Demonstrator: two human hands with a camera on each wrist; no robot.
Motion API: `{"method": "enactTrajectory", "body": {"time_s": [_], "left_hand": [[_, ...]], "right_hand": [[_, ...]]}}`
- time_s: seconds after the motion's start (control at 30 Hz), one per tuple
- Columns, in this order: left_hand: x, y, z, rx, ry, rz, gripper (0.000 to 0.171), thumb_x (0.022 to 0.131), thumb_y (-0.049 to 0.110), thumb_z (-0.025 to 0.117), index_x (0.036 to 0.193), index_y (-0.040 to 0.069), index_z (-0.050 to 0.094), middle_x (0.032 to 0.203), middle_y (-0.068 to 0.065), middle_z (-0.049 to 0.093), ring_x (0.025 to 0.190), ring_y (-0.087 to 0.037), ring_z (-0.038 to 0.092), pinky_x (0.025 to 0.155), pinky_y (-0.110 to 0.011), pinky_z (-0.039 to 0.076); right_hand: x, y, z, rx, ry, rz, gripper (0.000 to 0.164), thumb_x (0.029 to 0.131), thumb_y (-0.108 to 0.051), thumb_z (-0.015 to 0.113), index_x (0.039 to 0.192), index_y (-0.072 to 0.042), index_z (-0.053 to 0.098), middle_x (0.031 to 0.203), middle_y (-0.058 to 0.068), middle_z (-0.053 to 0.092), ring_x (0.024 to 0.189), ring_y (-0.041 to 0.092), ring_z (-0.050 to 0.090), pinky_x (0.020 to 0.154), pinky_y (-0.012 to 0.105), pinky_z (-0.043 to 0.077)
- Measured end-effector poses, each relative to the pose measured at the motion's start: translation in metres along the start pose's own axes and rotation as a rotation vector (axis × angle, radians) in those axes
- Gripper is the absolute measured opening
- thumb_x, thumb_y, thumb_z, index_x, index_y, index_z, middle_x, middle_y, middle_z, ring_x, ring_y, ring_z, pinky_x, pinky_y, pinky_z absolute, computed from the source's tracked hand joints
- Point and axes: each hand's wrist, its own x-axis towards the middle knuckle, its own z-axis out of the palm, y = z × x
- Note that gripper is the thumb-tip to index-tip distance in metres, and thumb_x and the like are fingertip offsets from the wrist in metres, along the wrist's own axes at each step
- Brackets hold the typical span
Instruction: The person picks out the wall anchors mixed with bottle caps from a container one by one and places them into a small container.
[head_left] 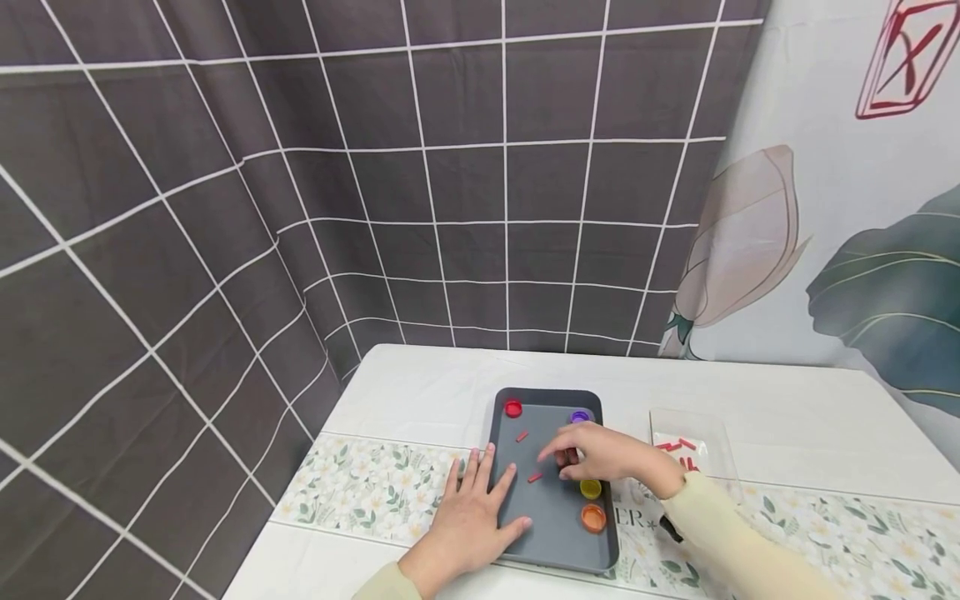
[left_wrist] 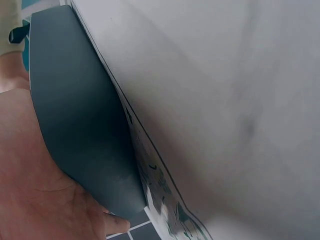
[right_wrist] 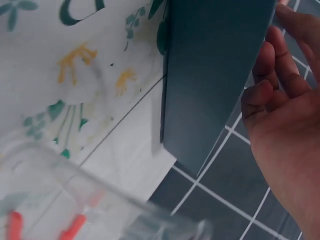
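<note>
A grey tray (head_left: pixel 547 533) lies on the table with two small red sticks (head_left: pixel 534 477) inside. My left hand (head_left: pixel 472 521) rests on the tray's left rim, its fingers spread. Above the tray's middle is my right hand (head_left: pixel 596 452), index finger stretched out and the other fingers loosely bent; nothing shows between them. In the right wrist view, those bent fingers (right_wrist: pixel 265 62) are beside the tray's side wall (right_wrist: pixel 210 75). Along the tray's right side are a purple cap (head_left: pixel 580 416), a yellow cap (head_left: pixel 591 489) and an orange cap (head_left: pixel 593 518). A red cap (head_left: pixel 513 408) is at the far left corner.
Right of the tray, a clear plastic box (head_left: pixel 708 425) holds several red sticks (head_left: pixel 686 444), partly behind my right forearm. A small black object (head_left: pixel 671 528) lies near the right sleeve. The table (head_left: pixel 427 387) has a flowered band and meets a dark checked curtain at the back.
</note>
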Motion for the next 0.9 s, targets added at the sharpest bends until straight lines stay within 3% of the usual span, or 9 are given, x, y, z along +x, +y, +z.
{"method": "enactTrajectory", "body": {"time_s": [0.27,0.67,0.9], "left_hand": [[0.0,-0.001,-0.001,-0.014,-0.012,-0.006,0.079,0.098,0.07,0.04,0.16,0.021,0.033,0.17,-0.015,0.009,0.155,-0.038,0.01,0.121,-0.062,0.008],[0.001,-0.002,0.0,-0.022,-0.007,-0.004,0.081,0.098,0.071,0.04,0.161,0.02,0.032,0.17,-0.014,0.01,0.155,-0.038,0.011,0.121,-0.063,0.009],[0.003,-0.002,0.001,-0.018,-0.014,-0.008,0.082,0.098,0.072,0.039,0.161,0.02,0.03,0.17,-0.014,0.009,0.156,-0.037,0.009,0.121,-0.062,0.008]], "right_hand": [[0.024,-0.001,0.004,-0.179,-0.125,-0.044,0.037,0.085,0.002,0.074,0.115,-0.019,0.077,0.1,-0.004,0.064,0.081,0.003,0.05,0.073,0.021,0.046],[0.042,0.002,0.013,-0.258,-0.201,-0.089,0.038,0.084,0.007,0.073,0.107,-0.023,0.08,0.094,-0.009,0.061,0.081,0.002,0.049,0.075,0.02,0.047],[0.045,0.006,0.015,-0.244,-0.209,-0.149,0.032,0.083,0.008,0.075,0.104,-0.016,0.079,0.093,-0.007,0.064,0.083,0.004,0.054,0.076,0.02,0.05]]}}
